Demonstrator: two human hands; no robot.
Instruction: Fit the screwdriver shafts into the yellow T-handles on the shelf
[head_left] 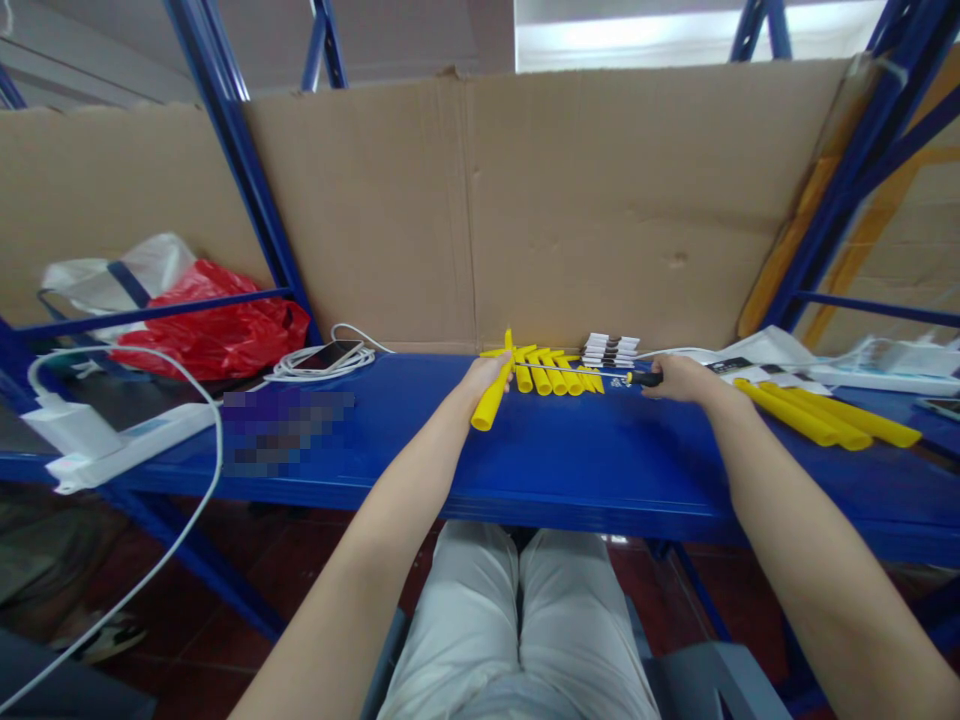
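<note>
My left hand [487, 374] is closed around a yellow tube [492, 398] that has a crosspiece near its far end. In my right hand [671, 378] is a screwdriver [641, 379] with a black handle. Its long thin shaft points left, with the tip at or close to the yellow tube; whether they touch I cannot make out. Behind the shaft lies a row of several similar yellow pieces [556, 380] on the blue table [570, 450]. A stack of white and black packets [610, 350] sits just behind them.
Long yellow tubes [814, 415] lie at the right beside a white power strip [877, 372]. To the left are a coiled white cable [322, 370], a phone [334, 354], a red plastic bag [225, 320] and another power strip [135, 445]. A cardboard sheet [600, 200] stands along the back.
</note>
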